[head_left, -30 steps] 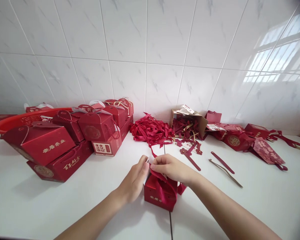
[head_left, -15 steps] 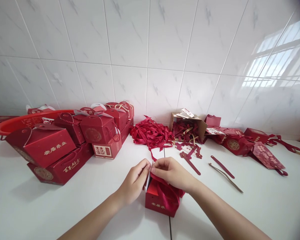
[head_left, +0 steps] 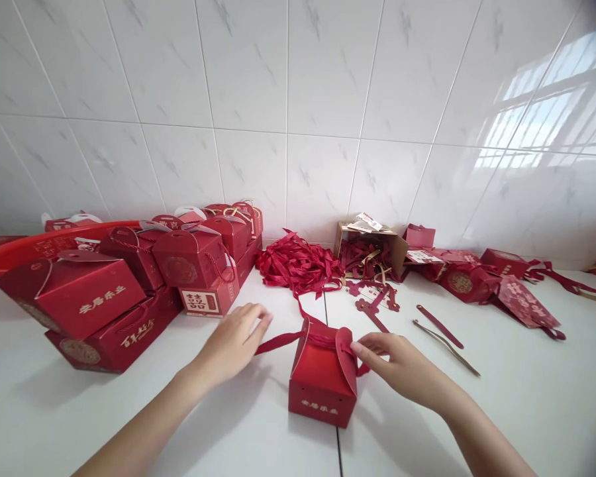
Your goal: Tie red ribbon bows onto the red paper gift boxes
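Observation:
A small red gift box [head_left: 322, 381] with gold lettering stands on the white counter [head_left: 258, 430] in front of me. A red ribbon [head_left: 278, 342] runs through the top of the box and sticks out on both sides. My left hand [head_left: 233, 341] pinches the left end of the ribbon, pulled out to the left. My right hand [head_left: 395, 361] pinches the right end close to the box's right flap.
A stack of finished red boxes [head_left: 129, 285] and a red basin [head_left: 24, 248] sit at the left. A pile of loose red ribbons [head_left: 300, 265] lies by the tiled wall. An open cardboard carton [head_left: 372, 248], paper strips [head_left: 440, 326] and flat red boxes [head_left: 496, 278] lie at the right.
My hands were together over the box top; now they have moved apart to either side, drawing the ribbon ends outward. The box flaps now stand closed together.

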Available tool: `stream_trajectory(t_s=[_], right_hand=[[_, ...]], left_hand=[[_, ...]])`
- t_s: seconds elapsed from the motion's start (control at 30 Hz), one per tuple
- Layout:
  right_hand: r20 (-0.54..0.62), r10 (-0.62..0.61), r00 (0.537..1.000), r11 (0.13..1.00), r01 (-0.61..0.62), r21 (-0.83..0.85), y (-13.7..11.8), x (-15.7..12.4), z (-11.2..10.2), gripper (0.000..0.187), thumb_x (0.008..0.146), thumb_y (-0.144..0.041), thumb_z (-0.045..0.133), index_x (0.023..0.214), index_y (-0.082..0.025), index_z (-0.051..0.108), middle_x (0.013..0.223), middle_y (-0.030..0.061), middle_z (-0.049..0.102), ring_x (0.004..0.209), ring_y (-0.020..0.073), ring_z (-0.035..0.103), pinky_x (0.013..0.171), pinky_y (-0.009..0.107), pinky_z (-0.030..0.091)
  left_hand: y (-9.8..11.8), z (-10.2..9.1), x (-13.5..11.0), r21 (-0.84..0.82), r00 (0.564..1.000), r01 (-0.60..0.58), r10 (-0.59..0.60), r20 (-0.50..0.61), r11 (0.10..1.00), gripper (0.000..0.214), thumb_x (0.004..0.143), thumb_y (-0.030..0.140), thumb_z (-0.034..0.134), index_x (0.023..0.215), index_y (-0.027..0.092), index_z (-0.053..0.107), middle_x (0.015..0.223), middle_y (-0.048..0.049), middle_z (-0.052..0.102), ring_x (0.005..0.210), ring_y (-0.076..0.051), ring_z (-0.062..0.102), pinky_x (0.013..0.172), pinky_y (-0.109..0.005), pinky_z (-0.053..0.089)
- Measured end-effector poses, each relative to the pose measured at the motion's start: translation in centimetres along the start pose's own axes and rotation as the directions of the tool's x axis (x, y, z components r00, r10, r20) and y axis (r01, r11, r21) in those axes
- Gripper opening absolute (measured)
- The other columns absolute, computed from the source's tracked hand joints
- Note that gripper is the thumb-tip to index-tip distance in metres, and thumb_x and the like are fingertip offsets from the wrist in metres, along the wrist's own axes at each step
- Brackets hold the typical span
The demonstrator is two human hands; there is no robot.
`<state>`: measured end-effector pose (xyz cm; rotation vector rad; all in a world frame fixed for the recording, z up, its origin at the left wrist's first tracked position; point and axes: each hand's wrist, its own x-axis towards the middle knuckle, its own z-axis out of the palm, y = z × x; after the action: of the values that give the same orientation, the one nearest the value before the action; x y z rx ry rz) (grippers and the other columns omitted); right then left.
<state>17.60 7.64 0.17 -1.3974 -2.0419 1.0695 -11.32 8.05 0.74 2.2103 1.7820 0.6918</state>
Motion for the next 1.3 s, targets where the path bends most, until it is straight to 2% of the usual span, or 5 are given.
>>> stream_trajectory(t_s=[0.47,0.73,1.0,1.13,1.3], right_hand=[[0.122,-0.093,0.988,0.95,0.051,0.309,1.8,1.6,0.7,0.049,0.083,-0.058,0.053,0.057,-0.019,0.039,0.054,-0.0063,0.026,0.052,0.0091,0.022,0.049,0.026,0.018],[-0.132,-0.056,0.99,0.991,0.038,-0.13,2.2,-1.4,-1.5,0.027,0.088,-0.047,0.049,0.082,-0.023,0.062,0.084,0.0037,0.064,0.07,0.0181,0.055,0.062,0.03,0.042],[0.077,0.067,0.995,0.975,-0.049,-0.215,2.4,-2.3,3.2,0.041,0.083,-0.039,0.054,0.12,-0.021,0.052,0.079,0.0051,0.064,0.07,0.0219,0.056,0.062,0.032,0.039],[-0.114,0.057,0.992,0.943,-0.016,0.333,3.0,-1.8,4.5,0.053,0.083,-0.049,0.056,0.128,-0.024,0.042,0.091,0.0034,0.06,0.064,0.0147,0.052,0.059,0.028,0.042],[-0.287,0.278,0.917,0.328,0.19,0.925,2.5,-1.2,4.0,0.037,0.078,-0.049,0.066,0.106,-0.026,0.061,0.101,0.0019,0.057,0.078,0.0117,0.055,0.065,0.023,0.047]], left_hand=[[2.3,1.5,0.0,-0.598,0.833,0.398,0.0,0.554,0.695,0.037,0.079,0.051,0.054,0.066,0.019,0.04,0.052,0.0084,0.029,0.048,-0.008,0.021,0.045,-0.021,0.017],[1.5,0.4,-2.0,-0.049,0.997,0.033,-0.036,-0.066,0.998,0.027,0.088,0.041,0.041,0.07,0.021,0.048,0.077,-0.0025,0.057,0.07,-0.018,0.052,0.062,-0.026,0.038],[2.0,2.0,-4.2,-0.242,0.939,0.147,-0.059,0.337,0.959,0.041,0.079,0.022,0.048,0.119,0.029,0.058,0.068,-0.001,0.061,0.06,-0.019,0.054,0.057,-0.027,0.034],[1.1,2.2,-2.8,-0.789,0.899,0.436,-0.17,0.403,0.433,0.069,0.067,0.01,0.051,0.133,0.028,0.04,0.099,-0.0034,0.062,0.076,-0.016,0.058,0.061,-0.024,0.042],[0.9,1.2,-1.3,-0.869,0.846,0.415,-0.236,0.478,-0.27,0.034,0.08,0.019,0.056,0.114,0.016,0.056,0.09,-0.0078,0.063,0.076,-0.016,0.062,0.061,-0.024,0.049]])
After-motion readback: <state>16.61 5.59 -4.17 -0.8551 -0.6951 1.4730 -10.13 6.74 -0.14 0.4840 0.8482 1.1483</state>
